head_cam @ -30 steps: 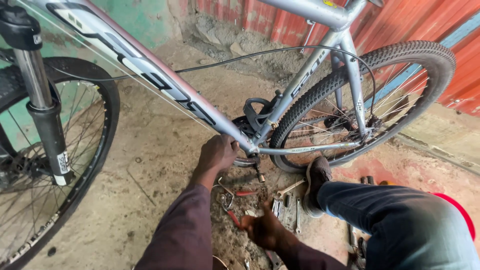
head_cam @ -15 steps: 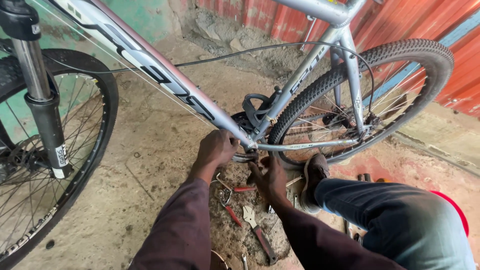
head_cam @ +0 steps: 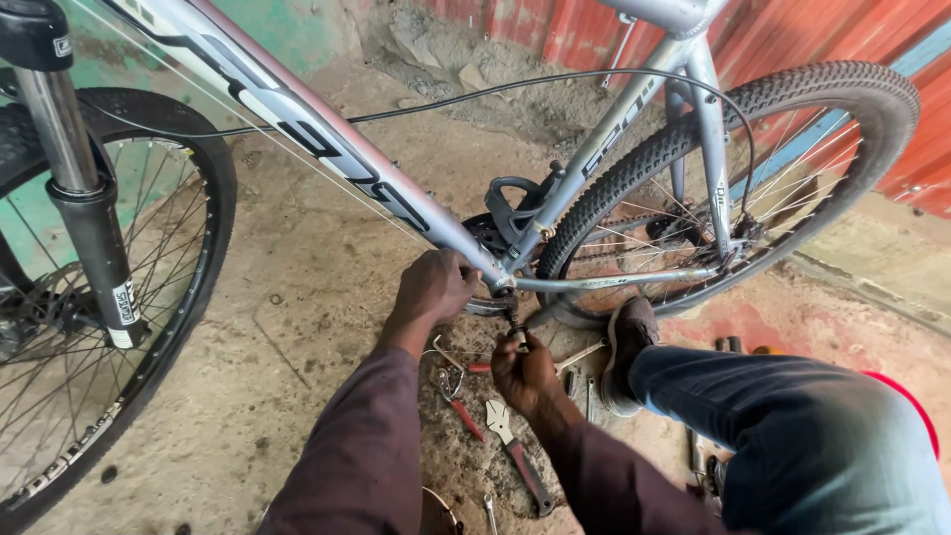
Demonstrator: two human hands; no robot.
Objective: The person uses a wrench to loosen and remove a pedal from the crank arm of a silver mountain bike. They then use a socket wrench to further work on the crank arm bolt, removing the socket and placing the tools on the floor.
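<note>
A silver bicycle point(head_cam: 327, 149) stands upright on rough ground, front wheel point(head_cam: 149, 297) at left, rear wheel point(head_cam: 792, 109) at right. My left hand point(head_cam: 436, 287) is closed around the bottom bracket where the frame tubes meet. Just below it, my right hand point(head_cam: 525, 372) grips a short dark metal piece point(head_cam: 513, 315) that hangs down from the bottom bracket; I cannot tell whether it is a crank arm or a tool. Both arms wear dark maroon sleeves.
Red-handled pliers point(head_cam: 461, 401) and an adjustable wrench point(head_cam: 517, 451) lie on the dirt under my hands, with several other small tools nearby. My leg in blue jeans point(head_cam: 792, 426) and my shoe point(head_cam: 629, 347) sit by the rear wheel. A red corrugated wall point(head_cam: 892, 40) stands behind.
My right hand came up from the tools on the ground to the bottom bracket and now grips the dark piece below it. My left hand has stayed on the bottom bracket.
</note>
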